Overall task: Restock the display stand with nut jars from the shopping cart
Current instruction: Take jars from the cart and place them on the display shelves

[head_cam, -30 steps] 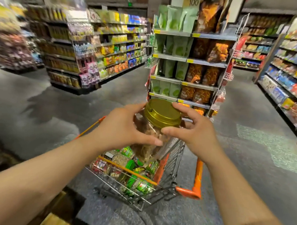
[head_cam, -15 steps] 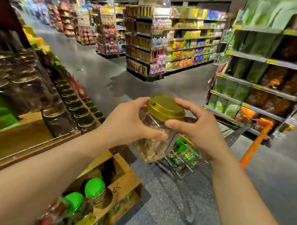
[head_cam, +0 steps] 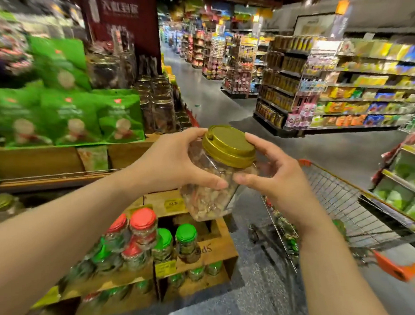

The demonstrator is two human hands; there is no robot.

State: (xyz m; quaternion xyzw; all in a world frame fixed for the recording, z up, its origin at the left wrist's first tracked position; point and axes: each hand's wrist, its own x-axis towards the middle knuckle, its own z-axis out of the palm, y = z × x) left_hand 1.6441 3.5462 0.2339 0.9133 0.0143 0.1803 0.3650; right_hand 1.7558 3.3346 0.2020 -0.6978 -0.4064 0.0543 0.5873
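Head view looked down an aisle over two bare forearms. The left hand (head_cam: 170, 160) and the right hand (head_cam: 275, 177) both gripped one clear nut jar (head_cam: 212, 186) between them, fingers curled round its sides and the thumbs meeting on its near face. The jar was tilted, its gold lid (head_cam: 228, 145) leaning toward the camera (the nuts inside showed pale through the plastic). It was held in the air above the wooden display stand (head_cam: 212, 250), touching neither stand nor cart. On the stand's lower crates stood smaller jars with red lids (head_cam: 143, 218) and green lids (head_cam: 186, 232), with yellow price tags (head_cam: 173, 204) on the crate edges. Higher on the stand, to the left, lay green snack bags (head_cam: 84, 114), and beside them rows of dark jars (head_cam: 159, 102), all blurred. The wire shopping cart (head_cam: 338, 198) with its orange trim stood just right of the stand, behind the right wrist. Stocked shelves (head_cam: 359, 87) lined the far side of the aisle.
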